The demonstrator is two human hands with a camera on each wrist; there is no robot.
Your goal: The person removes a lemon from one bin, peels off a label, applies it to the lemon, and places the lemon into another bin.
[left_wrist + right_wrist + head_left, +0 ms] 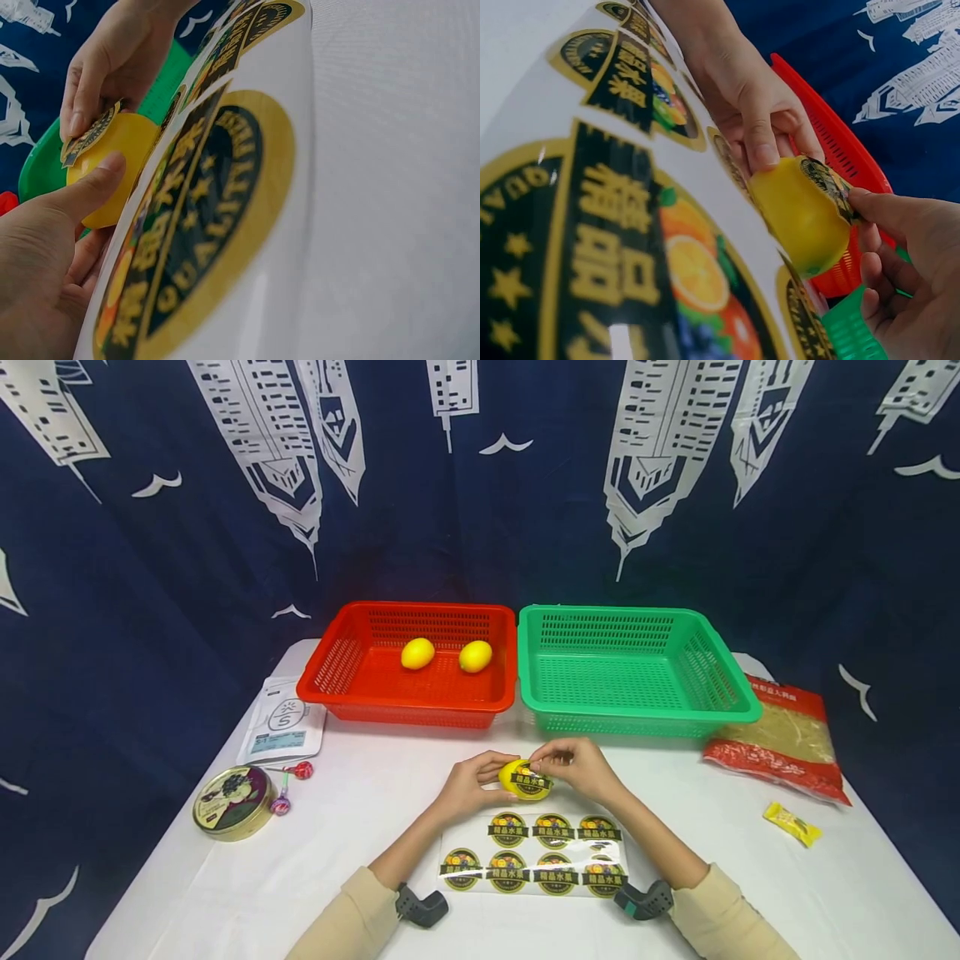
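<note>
My left hand [474, 787] grips a yellow lemon [129, 142] just above the sticker sheet [480, 820], thumb on one side of the fruit. Against the lemon lies a round black-and-gold fruit sticker [531, 781]. My right hand [577, 768] pinches that sticker's edge between thumb and finger, as the right wrist view shows. Part of the sticker [829, 184] lies along the lemon's surface. Two rows of matching stickers are on the sheet, which the wrist views show close up.
Behind the hands stand a red basket [412, 710] holding two lemons and a green basket [637, 724]. At left lie a white packet [288, 718], a round tin [234, 802] and two lollipops [303, 770]. A red pasta bag [787, 735] and a yellow-wrapped sweet [792, 824] lie right.
</note>
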